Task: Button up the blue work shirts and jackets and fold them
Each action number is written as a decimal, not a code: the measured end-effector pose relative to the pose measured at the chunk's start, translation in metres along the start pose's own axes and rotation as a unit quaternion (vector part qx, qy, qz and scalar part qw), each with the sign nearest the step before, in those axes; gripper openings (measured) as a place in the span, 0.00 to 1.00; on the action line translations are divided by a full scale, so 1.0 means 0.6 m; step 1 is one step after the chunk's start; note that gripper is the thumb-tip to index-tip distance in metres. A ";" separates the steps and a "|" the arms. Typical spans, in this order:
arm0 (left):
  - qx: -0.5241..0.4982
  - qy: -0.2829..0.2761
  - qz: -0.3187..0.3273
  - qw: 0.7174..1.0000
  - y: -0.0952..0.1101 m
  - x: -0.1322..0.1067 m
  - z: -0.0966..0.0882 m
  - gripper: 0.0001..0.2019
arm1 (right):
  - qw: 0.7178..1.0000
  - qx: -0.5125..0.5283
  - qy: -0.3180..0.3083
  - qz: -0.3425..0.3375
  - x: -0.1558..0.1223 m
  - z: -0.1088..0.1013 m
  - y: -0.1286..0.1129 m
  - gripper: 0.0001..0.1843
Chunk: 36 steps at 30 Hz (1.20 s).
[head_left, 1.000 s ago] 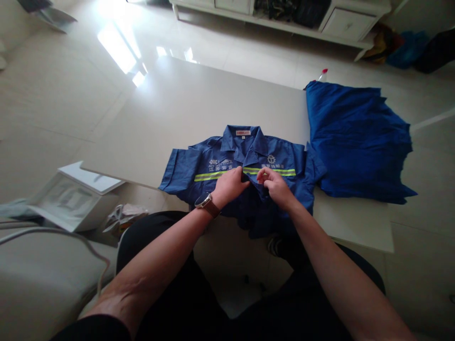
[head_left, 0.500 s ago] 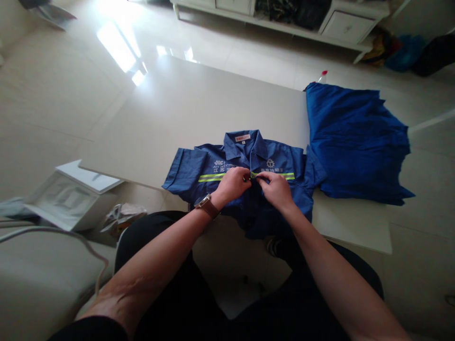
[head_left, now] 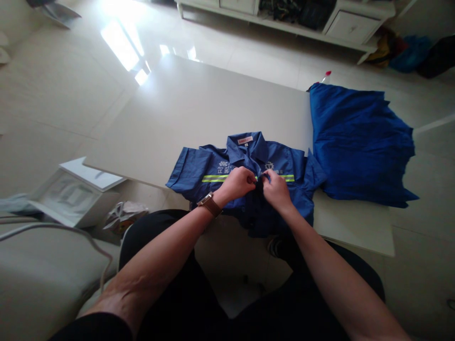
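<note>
A blue short-sleeved work shirt (head_left: 192, 170) lies front up on the pale table (head_left: 213, 104), its collar pointing away from me and its lower part hanging over the near edge. A yellow-green and silver reflective stripe (head_left: 215, 178) crosses the chest below white lettering. At the front opening my left hand (head_left: 241, 182) pinches the shirt's edge with thumb and forefinger. Close on its right, my right hand (head_left: 275, 188) pinches the other edge of the opening at stripe height. My fingers hide the exact spot they grip.
Bright blue cloth (head_left: 359, 147) is heaped over the table's right end, with a red-capped bottle (head_left: 326, 76) behind it. On the left stand a white box (head_left: 78, 189) and a crumpled bag (head_left: 122, 215). A white cabinet (head_left: 348, 28) is at the back.
My hands have come slightly apart at the shirt's opening, and the right one now holds the edge a little higher. The whole view has shifted slightly.
</note>
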State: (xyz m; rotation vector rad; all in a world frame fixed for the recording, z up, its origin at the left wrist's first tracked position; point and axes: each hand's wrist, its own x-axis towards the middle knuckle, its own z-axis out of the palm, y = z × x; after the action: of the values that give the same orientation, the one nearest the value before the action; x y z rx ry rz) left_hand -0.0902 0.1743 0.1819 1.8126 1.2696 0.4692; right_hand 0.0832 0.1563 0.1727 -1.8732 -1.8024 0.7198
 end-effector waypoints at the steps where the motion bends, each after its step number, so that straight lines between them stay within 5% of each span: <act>1: -0.006 -0.006 -0.005 1.000 -0.001 0.000 0.000 0.10 | 1.000 0.016 0.016 0.014 0.005 -0.003 0.003 0.08; 6: 0.016 0.019 -0.014 1.000 -0.017 0.002 -0.010 0.13 | 0.994 0.097 0.052 0.022 0.024 -0.023 0.016 0.08; 10: 0.053 -0.059 -0.028 0.996 -0.032 0.000 -0.025 0.12 | 0.994 0.102 -0.046 0.002 0.024 -0.039 0.019 0.14; 13: 0.155 -0.048 -0.069 0.984 -0.038 -0.009 -0.038 0.14 | 0.993 0.055 -0.106 -0.002 0.027 -0.047 0.029 0.21; 17: 0.264 -0.024 -0.140 0.954 -0.044 -0.024 -0.050 0.21 | 0.992 -0.101 -0.070 0.000 0.031 -0.046 0.058 0.14; 22: 0.254 -0.088 -0.180 0.946 -0.066 -0.050 -0.042 0.42 | 0.958 -0.206 -0.196 0.026 0.003 -0.031 0.082 0.37; 25: 0.255 -0.093 -0.187 0.944 -0.094 -0.057 -0.039 0.44 | 0.939 -0.248 -0.232 0.055 -0.008 -0.014 0.082 0.44; 30: 0.272 -0.051 -0.179 0.944 -0.135 0.016 -0.099 0.41 | 0.946 -0.271 -0.180 0.009 0.087 0.014 0.050 0.40; 33: 0.293 0.057 -0.162 0.941 -0.120 0.082 -0.155 0.35 | 0.962 -0.266 -0.065 -0.020 0.182 0.007 -0.007 0.35; 36: 0.288 0.127 -0.160 0.936 -0.095 0.096 -0.172 0.34 | 0.968 -0.246 0.006 -0.036 0.213 -0.012 -0.057 0.29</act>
State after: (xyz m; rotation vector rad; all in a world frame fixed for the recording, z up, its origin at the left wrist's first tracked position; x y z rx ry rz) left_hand -0.1719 0.2770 0.1849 1.9925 2.0039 0.1523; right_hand 0.0635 0.2860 0.1917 -2.0850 -2.1751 0.2416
